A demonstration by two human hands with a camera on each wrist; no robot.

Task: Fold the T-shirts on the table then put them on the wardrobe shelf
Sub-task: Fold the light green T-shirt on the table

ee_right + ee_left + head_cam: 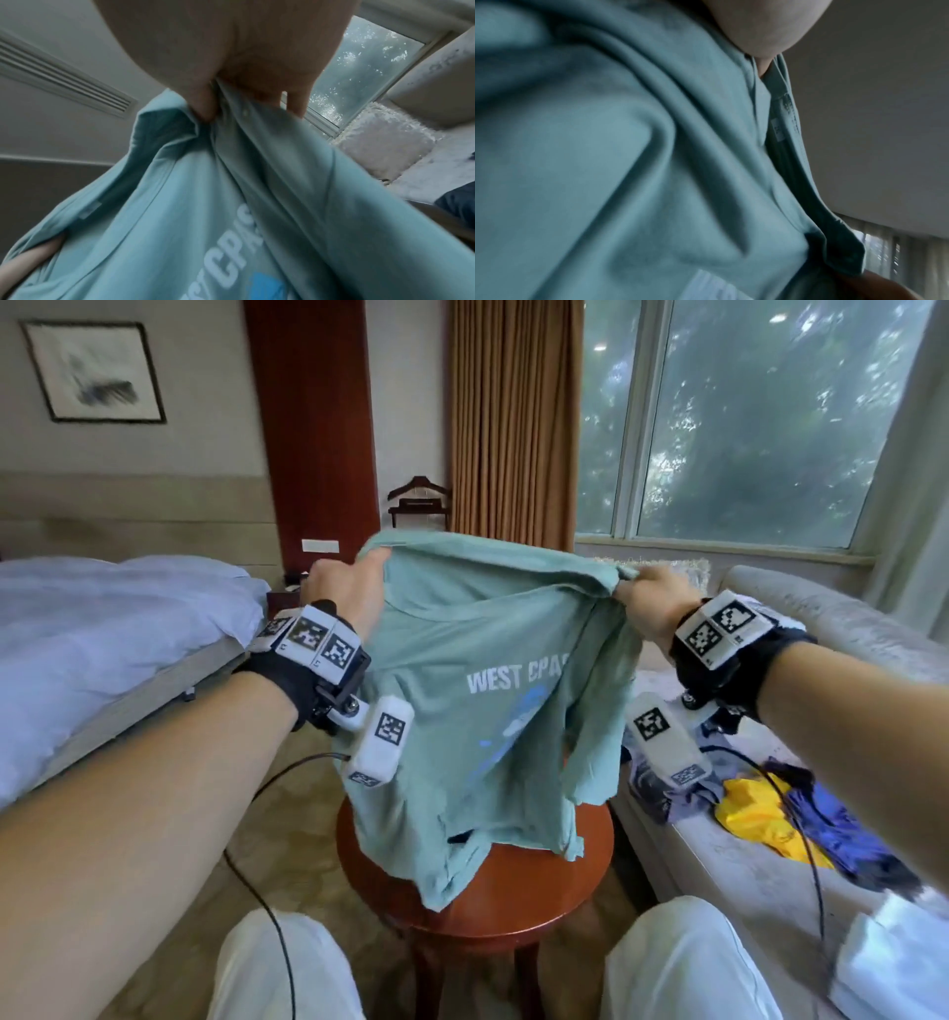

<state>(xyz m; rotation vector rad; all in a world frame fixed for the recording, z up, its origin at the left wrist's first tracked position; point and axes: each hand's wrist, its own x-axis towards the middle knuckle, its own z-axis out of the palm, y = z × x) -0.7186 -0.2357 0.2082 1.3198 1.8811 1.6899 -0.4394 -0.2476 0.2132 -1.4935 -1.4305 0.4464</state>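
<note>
Room: bedroom with a white-covered bed (102,629) on the left, brown curtains (513,423) and a large window (760,413) behind.
Desk: round reddish-brown wooden desk (513,906) standing between the person's knees.
Shirt: pale teal cotton T-shirt with white lettering (477,711) is hanging above the desk, its lower hem draping onto the top.
Left hand (349,588): gripping the shirt's upper left edge, fingers curled into the cloth.
Right hand (649,598): pinching the upper right edge between thumb and fingers (295,101).
Sofa: light sofa (801,629) on the right is carrying a heap of yellow and blue clothes (780,809).
</note>
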